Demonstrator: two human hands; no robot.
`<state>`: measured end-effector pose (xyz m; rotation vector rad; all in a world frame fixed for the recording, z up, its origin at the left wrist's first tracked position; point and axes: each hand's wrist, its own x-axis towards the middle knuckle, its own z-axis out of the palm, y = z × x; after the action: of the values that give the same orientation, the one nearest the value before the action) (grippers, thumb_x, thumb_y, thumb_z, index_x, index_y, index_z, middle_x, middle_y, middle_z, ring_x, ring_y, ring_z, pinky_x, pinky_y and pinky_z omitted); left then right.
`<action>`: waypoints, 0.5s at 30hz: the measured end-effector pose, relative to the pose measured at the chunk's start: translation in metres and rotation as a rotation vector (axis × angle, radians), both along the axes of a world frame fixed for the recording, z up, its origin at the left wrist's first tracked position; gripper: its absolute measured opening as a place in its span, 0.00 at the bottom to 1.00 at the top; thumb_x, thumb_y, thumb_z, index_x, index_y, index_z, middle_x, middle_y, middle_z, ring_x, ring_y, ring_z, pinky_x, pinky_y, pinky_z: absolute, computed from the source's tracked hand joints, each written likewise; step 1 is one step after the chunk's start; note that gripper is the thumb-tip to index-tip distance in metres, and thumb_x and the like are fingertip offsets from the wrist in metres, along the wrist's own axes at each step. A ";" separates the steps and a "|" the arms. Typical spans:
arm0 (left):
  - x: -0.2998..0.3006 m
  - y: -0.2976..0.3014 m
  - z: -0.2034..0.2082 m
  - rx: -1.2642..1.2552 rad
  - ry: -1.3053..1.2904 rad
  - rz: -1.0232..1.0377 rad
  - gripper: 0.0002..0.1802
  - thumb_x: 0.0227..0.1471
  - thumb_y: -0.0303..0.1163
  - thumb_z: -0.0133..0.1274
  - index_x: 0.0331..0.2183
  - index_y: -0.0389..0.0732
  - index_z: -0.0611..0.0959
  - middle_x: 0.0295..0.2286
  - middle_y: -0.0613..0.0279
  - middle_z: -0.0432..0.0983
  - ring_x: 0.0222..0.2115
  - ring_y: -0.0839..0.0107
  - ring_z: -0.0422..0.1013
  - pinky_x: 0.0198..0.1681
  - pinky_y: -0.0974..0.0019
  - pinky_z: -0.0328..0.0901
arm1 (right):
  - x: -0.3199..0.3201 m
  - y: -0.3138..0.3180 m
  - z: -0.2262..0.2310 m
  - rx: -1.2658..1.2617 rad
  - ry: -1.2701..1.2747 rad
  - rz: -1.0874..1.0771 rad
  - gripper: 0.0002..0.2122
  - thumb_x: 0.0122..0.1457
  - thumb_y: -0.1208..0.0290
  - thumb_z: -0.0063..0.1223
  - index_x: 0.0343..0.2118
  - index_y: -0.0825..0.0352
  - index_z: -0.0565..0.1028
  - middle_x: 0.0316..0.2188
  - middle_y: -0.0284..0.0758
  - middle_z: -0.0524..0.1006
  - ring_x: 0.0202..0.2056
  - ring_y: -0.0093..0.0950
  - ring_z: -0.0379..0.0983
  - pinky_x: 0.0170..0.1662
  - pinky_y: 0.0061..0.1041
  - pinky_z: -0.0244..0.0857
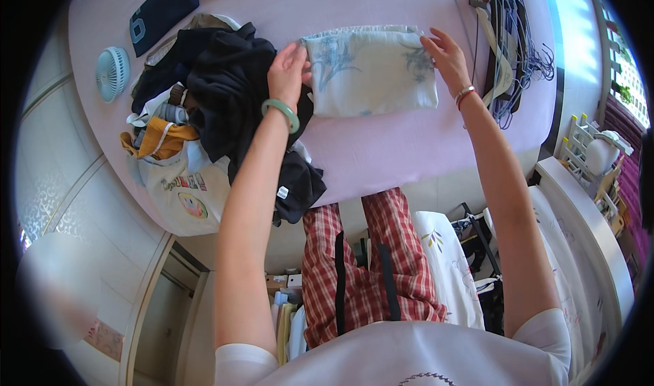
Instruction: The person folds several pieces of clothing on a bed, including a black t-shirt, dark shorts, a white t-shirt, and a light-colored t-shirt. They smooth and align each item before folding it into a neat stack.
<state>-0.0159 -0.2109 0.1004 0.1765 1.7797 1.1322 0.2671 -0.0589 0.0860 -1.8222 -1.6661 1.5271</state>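
A white garment with a blue-grey leafy print (pixel 375 73) lies folded into a rough rectangle on the bed. At its left edge is my left hand (pixel 289 71), fingers loosely stretched and the thumb apart, with a green bangle on the wrist. My right hand (pixel 447 58) reaches the upper right corner, its fingers spread and the tips at the cloth. Neither hand grips the garment. A heap of black clothing (pixel 228 73) lies beside and under my left wrist.
The pink-sheeted bed (pixel 368 151) holds a small light-blue fan (pixel 112 74), a folded dark garment (pixel 163 15) and a pile of hangers (pixel 507 52) on the right. A cream printed bag (pixel 184 192) with clothes stands at the left. A stepladder (pixel 582 144) is far right.
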 end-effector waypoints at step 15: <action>0.059 -0.031 -0.023 -0.386 0.071 -0.180 0.32 0.43 0.55 0.62 0.35 0.32 0.82 0.26 0.55 0.79 0.26 0.66 0.73 0.32 0.63 0.66 | 0.017 -0.065 -0.021 -0.263 -0.055 -0.043 0.32 0.51 0.45 0.61 0.48 0.71 0.71 0.37 0.36 0.77 0.39 0.27 0.74 0.43 0.25 0.67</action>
<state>0.0427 -0.2423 0.0775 0.1427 1.9656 0.6475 0.2843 -0.1237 0.0648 -2.0313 -1.4965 1.7636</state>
